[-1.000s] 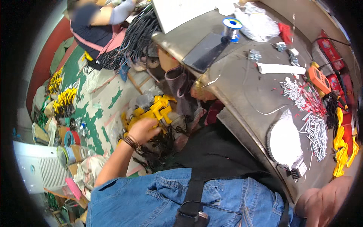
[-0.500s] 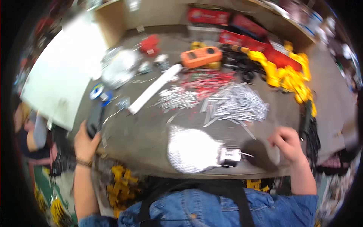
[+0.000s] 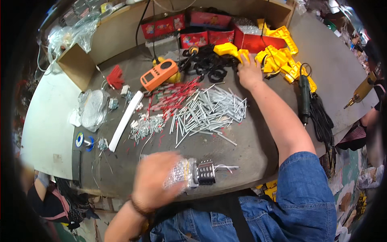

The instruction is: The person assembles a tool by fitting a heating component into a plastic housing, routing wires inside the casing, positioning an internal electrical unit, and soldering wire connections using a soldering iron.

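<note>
My left hand (image 3: pixel 159 177), smeared by motion, is over a bubble-wrapped bundle (image 3: pixel 186 171) near the front edge of the table. Its fingers are too blurred to tell their grip. From the bundle's right end sticks a black perforated metal part (image 3: pixel 206 172) with thin white wires (image 3: pixel 227 167). At the far right of centre, my right hand (image 3: pixel 249 72) is closed on a yellow plastic housing (image 3: pixel 227 49), fingers over its right end. More yellow housings (image 3: pixel 274 58) are heaped just right of that hand, and black rings (image 3: pixel 209 66) lie to its left.
Long metal pins (image 3: pixel 211 109), red-wired parts (image 3: pixel 173 97) and small screws (image 3: pixel 147 126) are piled mid-table. An orange meter (image 3: pixel 159 75), a white strip (image 3: pixel 125 121) and a solder spool (image 3: pixel 82 140) lie leftward. A dark green electric screwdriver (image 3: pixel 304 99) is at right; red bins (image 3: pixel 258 42) stand behind.
My left hand has let go of a dark, slim object at the left and come to the wrapped bundle. My right hand has reached far forward onto the yellow housings. The view has shifted.
</note>
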The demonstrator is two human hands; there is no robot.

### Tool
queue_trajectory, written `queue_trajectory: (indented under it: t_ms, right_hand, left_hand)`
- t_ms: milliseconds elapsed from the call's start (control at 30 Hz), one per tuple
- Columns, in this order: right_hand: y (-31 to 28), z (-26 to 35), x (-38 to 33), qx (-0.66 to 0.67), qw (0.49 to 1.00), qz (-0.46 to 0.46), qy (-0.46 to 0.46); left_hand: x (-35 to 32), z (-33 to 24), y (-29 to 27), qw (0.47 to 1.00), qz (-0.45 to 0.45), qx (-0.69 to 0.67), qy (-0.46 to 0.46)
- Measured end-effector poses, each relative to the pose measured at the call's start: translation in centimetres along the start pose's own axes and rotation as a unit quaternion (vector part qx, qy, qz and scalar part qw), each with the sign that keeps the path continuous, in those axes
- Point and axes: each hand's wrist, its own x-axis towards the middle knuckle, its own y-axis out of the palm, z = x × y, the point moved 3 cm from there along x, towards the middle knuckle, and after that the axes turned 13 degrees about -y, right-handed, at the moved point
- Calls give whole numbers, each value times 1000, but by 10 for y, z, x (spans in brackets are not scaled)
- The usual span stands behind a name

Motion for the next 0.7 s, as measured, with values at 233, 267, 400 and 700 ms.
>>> queue_trajectory:
  t_ms: [233, 267, 400, 700]
  right_hand:
    - [-27, -56, -37, 181, 983, 11, -22]
    - [-35, -57, -47, 248, 967, -8, -53]
    - [-102, 2, -103, 539, 831, -30, -138]
    - [-180, 107, -234, 723, 673, -83, -132]
  left_hand:
    - [20, -30, 48, 995, 93, 34, 8]
    - [20, -40, 42, 991, 117, 67, -20]
    - [19, -45, 56, 984, 121, 127, -22]
    - [33, -43, 70, 980, 177, -76, -51]
